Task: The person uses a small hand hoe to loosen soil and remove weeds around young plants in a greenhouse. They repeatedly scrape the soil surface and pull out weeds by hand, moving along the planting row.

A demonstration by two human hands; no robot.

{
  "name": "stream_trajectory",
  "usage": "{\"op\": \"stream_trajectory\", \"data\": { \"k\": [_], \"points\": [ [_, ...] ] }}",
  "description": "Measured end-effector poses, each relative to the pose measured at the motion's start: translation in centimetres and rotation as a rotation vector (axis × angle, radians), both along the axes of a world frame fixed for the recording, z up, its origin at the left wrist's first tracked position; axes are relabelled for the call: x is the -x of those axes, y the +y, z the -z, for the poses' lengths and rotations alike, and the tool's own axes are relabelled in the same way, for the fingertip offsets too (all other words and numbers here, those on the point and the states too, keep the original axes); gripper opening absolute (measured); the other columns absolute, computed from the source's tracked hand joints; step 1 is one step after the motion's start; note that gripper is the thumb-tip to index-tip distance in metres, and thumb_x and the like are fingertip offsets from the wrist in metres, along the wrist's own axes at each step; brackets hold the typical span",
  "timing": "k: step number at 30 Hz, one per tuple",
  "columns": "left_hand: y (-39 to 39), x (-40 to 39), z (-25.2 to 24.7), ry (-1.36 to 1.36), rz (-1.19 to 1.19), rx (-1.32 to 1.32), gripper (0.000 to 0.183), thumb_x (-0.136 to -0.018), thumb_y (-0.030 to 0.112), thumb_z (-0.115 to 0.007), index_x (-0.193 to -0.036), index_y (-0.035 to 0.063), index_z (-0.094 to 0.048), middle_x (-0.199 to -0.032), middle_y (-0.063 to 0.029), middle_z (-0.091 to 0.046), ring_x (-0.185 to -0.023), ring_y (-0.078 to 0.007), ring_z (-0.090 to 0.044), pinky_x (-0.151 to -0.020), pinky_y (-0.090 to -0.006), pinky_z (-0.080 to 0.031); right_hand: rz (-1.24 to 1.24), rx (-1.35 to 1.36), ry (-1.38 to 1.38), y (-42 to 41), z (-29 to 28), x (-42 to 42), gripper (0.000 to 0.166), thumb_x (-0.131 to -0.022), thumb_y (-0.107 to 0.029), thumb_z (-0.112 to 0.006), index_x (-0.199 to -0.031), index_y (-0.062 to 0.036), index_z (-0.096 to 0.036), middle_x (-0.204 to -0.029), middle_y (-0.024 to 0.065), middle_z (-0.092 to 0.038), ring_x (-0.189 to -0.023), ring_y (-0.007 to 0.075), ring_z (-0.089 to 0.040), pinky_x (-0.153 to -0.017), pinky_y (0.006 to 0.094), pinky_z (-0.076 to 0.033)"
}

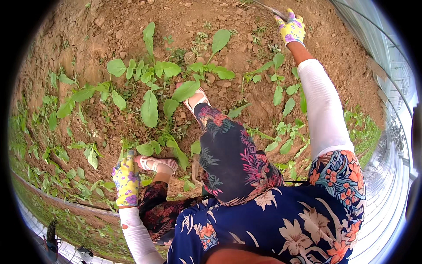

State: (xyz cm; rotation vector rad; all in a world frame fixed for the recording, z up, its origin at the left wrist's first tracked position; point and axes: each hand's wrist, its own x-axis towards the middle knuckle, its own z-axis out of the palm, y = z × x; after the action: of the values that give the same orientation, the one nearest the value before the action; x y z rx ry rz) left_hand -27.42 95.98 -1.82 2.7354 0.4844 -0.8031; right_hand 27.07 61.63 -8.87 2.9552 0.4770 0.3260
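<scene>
My right hand (292, 28), in a yellow glove with purple flowers, reaches far out at the upper right. Its fingers are closed on the handle of a hand tool (273, 10), whose far end lies at the top rim by a small green weed, its kind hard to tell. My left hand (127, 180), in a matching glove, is at the lower left beside my shoe (157, 163), among low seedlings. Its fingertips point to the soil and are partly lost among leaves; whether it holds anything cannot be told. Broad-leaved plants (150, 109) grow between the hands.
My other shoe (196, 97) stands among the leaves. Cloddy brown soil (224, 10) with small weeds lies ahead. Clear plastic sheeting on curved hoops (389, 36) runs along the right. A narrow edging strip (66, 202) crosses the lower left, with more green growth past it.
</scene>
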Motion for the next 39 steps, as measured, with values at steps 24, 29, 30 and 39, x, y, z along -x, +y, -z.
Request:
{"op": "stream_trajectory", "data": {
  "k": [24,29,30,39],
  "points": [
    [1.8,6.5,1.0,0.115,-0.496,0.11,0.036,-0.082,0.011,-0.06,-0.118,0.0083,-0.056,-0.084,-0.0138,-0.064,-0.077,-0.0288,-0.063,-0.069,-0.0359,-0.049,0.086,-0.922,0.27,7.8,7.8,-4.7,0.033,-0.083,-0.026,-0.06,-0.109,-0.0049,-0.061,-0.102,0.0214,-0.062,-0.097,0.0363,-0.057,-0.089,0.0432,-0.041],
    [2.3,7.7,1.6,0.115,-0.601,0.17,0.037,-0.082,0.013,-0.061,-0.118,0.0096,-0.057,-0.082,-0.012,-0.063,-0.073,-0.026,-0.061,-0.067,-0.0348,-0.048,0.114,-0.54,0.186,11.0,8.9,-6.9,0.036,-0.083,-0.022,-0.064,-0.115,-0.0059,-0.059,-0.104,0.0169,-0.064,-0.093,0.0293,-0.063,-0.081,0.0349,-0.049],
    [2.2,7.7,1.4,0.1,-0.61,0.18,0.036,-0.082,0.013,-0.061,-0.118,0.0095,-0.057,-0.081,-0.0119,-0.063,-0.073,-0.026,-0.061,-0.067,-0.0348,-0.048,0.109,-0.354,0.193,11.0,9.1,-6.7,0.037,-0.082,-0.023,-0.065,-0.115,-0.0064,-0.059,-0.107,0.0175,-0.063,-0.096,0.0305,-0.062,-0.083,0.0351,-0.048],
    [1.7,6.7,1.1,0.154,-0.68,0.244,0.036,-0.083,0.014,-0.06,-0.118,0.0086,-0.057,-0.086,-0.0135,-0.065,-0.077,-0.0267,-0.062,-0.07,-0.0355,-0.049,0.348,-1.927,0.474,9.7,1.8,-4.4,0.047,-0.087,-0.005,-0.055,-0.131,-0.0053,-0.038,-0.098,0.0148,-0.063,-0.074,0.026,-0.067,-0.062,0.0364,-0.051]
  ]
}}
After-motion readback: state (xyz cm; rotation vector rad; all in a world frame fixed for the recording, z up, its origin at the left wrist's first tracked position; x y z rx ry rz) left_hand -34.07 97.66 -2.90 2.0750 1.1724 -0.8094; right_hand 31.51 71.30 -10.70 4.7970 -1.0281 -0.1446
